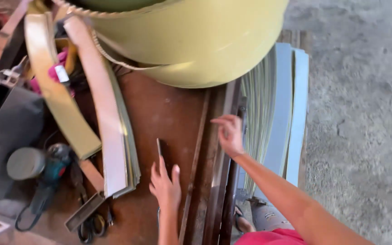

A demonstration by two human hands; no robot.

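My left hand (165, 185) rests on the brown rusty tabletop (169, 109). A thin dark strip (159, 147) sticks out past its fingertips, pinched between the fingers. My right hand (229, 134) hovers with fingers spread over the long dark metal bars (223, 181) that run along the table's right edge. It holds nothing. Just right of it lies a stack of thin pale blue-grey sheets (283, 113).
A big yellow-green sheet-metal drum (191, 36) stands at the far end of the table. Curved yellow sheet strips (110, 127) lie at left, beside an angle grinder (46, 168) and snips (91, 224). Concrete floor (364, 136) lies to the right, and my sandalled foot (243, 223) shows below.
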